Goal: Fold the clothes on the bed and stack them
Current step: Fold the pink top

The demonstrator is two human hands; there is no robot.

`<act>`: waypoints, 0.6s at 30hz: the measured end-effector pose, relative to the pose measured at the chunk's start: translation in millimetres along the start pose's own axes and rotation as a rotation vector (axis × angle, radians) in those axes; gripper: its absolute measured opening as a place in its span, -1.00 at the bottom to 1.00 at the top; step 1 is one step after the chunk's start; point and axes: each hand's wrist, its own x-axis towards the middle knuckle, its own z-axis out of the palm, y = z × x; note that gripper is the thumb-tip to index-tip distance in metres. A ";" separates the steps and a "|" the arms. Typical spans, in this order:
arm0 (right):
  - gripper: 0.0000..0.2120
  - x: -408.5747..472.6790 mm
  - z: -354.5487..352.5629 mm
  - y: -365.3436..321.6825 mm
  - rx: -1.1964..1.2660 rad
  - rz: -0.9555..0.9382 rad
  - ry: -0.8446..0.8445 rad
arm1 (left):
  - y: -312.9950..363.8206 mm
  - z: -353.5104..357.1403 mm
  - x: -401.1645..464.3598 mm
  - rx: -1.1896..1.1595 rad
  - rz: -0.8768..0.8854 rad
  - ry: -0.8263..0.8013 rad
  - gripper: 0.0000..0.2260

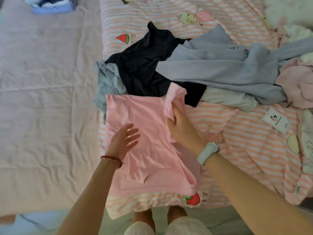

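A pink T-shirt (145,116) lies spread on the striped bedcover (245,150) in front of me. My left hand (124,139) rests flat on its lower left part with fingers spread. My right hand (179,126) grips the shirt's right sleeve, which is lifted and folded inward. Behind it lies a heap of unfolded clothes: a dark navy top (149,65), a light blue garment (220,70), a grey-blue piece (108,80) at the left and a pale pink one (298,83) at the right.
A plain lilac sheet (47,82) covers the left half of the bed. A blue and white bundle (50,4) sits at the far left corner. A white hang tag (275,120) lies on the bedcover at right. More bedding is bunched along the right edge.
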 end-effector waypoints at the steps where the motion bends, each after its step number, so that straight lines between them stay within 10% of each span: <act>1: -0.54 4.7 24.2 -16.5 0.080 -0.001 -0.069 | 4.8 -20.4 -0.5 -0.109 -0.033 0.017 -0.73; 5: -0.52 22.4 110.1 -39.2 0.244 0.119 -0.355 | -0.3 -78.2 3.6 -0.191 -0.197 0.079 -0.60; 11: -0.70 -10.8 127.7 18.3 -0.155 0.184 -0.089 | -13.9 -89.1 14.7 0.016 -0.159 -0.010 -0.75; 18: -0.41 -43.4 135.7 44.6 -0.757 0.260 -0.084 | -6.5 -77.8 36.1 0.234 -0.148 0.217 -0.72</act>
